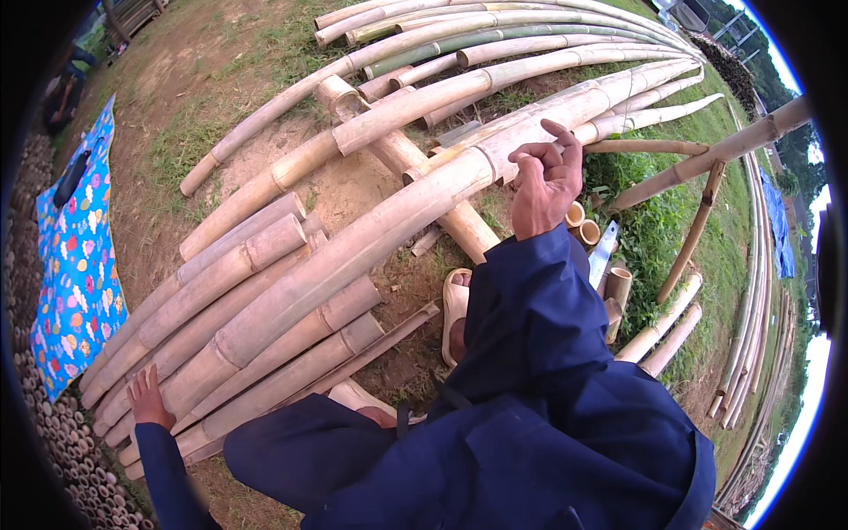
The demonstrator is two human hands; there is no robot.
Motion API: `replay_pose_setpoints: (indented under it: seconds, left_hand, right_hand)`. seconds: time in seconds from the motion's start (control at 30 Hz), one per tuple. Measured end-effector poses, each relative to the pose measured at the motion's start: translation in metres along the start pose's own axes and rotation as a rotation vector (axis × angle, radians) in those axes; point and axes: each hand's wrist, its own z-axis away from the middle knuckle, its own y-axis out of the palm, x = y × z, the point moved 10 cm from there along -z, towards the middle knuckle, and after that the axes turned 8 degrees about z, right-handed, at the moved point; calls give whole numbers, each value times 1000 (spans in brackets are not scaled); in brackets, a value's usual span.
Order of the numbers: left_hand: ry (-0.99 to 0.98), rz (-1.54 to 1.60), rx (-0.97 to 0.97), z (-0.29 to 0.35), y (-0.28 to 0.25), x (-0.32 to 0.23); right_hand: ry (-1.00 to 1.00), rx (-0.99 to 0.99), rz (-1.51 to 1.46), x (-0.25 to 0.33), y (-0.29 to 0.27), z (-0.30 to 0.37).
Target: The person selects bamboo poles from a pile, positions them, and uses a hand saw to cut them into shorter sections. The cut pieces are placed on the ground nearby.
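A long, thick bamboo pole (380, 223) slants from the lower left to the upper right in front of me, across a shorter bamboo crosspiece (470, 231). My left hand (150, 397) lies with spread fingers on the pole's near-left end, among shorter bamboo pieces (238, 252). My right hand (546, 181) is raised at the pole's right side, fingers half curled and apart, with nothing visible in it. Whether it touches the pole, I cannot tell. Beside my right sleeve stands a flat, pale blade (603, 252) near cut bamboo tubes (585, 231).
More bamboo poles (495, 44) fan out at the far side. A slanted bamboo post (707, 159) with thinner props rises at the right. A bright blue patterned cloth (79, 265) lies at the left, next to stacked bamboo ends (79, 450). My sandalled foot (455, 314) is near the crosspiece.
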Motion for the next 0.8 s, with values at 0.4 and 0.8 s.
replay_pose_setpoints:
  seconds: [0.4,0.8]
  left_hand:
    - [789,641,-512,-10,-270,-548]
    - [661,497,-261,-51,-250,-649]
  right_hand:
    - [156,-188,-194,-26,-58,-28]
    - [165,-182,-232,-36,-71,-33]
